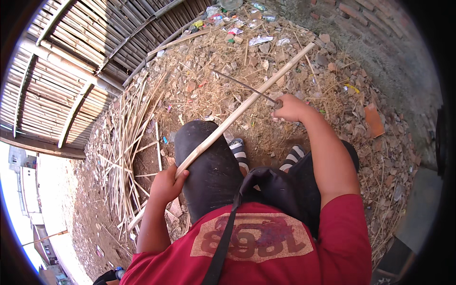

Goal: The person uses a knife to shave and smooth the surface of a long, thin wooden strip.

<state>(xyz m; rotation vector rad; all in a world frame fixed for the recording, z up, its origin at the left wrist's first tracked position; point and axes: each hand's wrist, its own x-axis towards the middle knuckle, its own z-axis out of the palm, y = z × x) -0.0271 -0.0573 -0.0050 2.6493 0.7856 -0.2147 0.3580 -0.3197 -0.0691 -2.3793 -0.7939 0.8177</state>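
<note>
A long pale bamboo pole (pixel 242 110) slants from the lower left, over my left knee, to the far right. My left hand (pixel 166 184) is closed around its lower part near the knee. My right hand (pixel 290 108) is closed on the handle of a knife (pixel 240 82) with a long, thin, dark blade. The blade lies across the pole, its tip toward the far left, and seems to touch the wood. Most of the handle is hidden in my fist.
Loose split bamboo strips (pixel 127 147) lie in a pile on the left. A bamboo slat wall (pixel 66 88) rises at the far left, a brick wall (pixel 380 38) at the right. Rubble, shavings and litter (pixel 260 41) cover the ground. An orange slab (pixel 374 120) lies right. Striped sandals (pixel 239 153) are below.
</note>
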